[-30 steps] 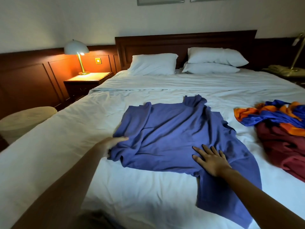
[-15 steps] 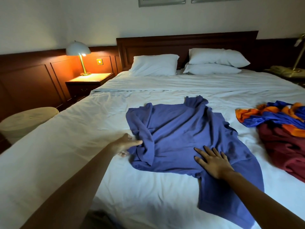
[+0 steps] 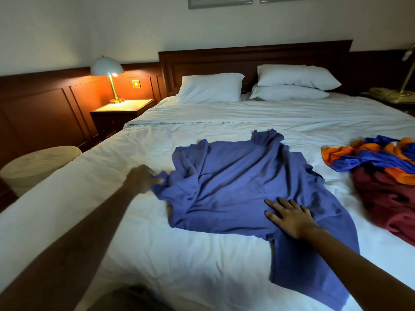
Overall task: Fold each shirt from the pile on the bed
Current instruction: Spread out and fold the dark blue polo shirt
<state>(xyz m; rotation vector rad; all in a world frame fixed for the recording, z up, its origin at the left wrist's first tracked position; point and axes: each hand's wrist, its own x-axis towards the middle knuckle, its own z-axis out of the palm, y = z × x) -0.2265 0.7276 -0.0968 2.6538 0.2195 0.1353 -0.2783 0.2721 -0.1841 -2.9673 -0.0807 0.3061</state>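
My left hand [image 3: 143, 179] is blurred, but its fingers appear curled on a tab of fabric at the left edge of the blue shirt [image 3: 235, 187]. My right hand [image 3: 289, 217] lies flat on the shirt's lower right part, fingers straight and spread, pressing it into the bed [image 3: 179, 254]. The shirt sits mid-bed, rumpled, its left side bunched into folds. One long flap runs toward the near edge beside my right forearm.

To the right, with a strip of white sheet between, lies the pile [image 3: 381, 182]: an orange and blue garment [image 3: 368, 157] on top of a maroon one [image 3: 390, 203], both crumpled. That heap is the closest thing to the shirt's right side.

Farther up the bed, well apart from the shirt, a single pillow [image 3: 211, 87] lies on the left and two stacked pillows [image 3: 296, 76] on the right, against a dark wooden headboard [image 3: 253, 56]. Left of the bed a lit lamp [image 3: 107, 70] stands on a nightstand [image 3: 121, 110], and a pale round basket [image 3: 38, 162] sits lower, near my left arm. A brass lamp stem [image 3: 407, 70] shows at the far right.
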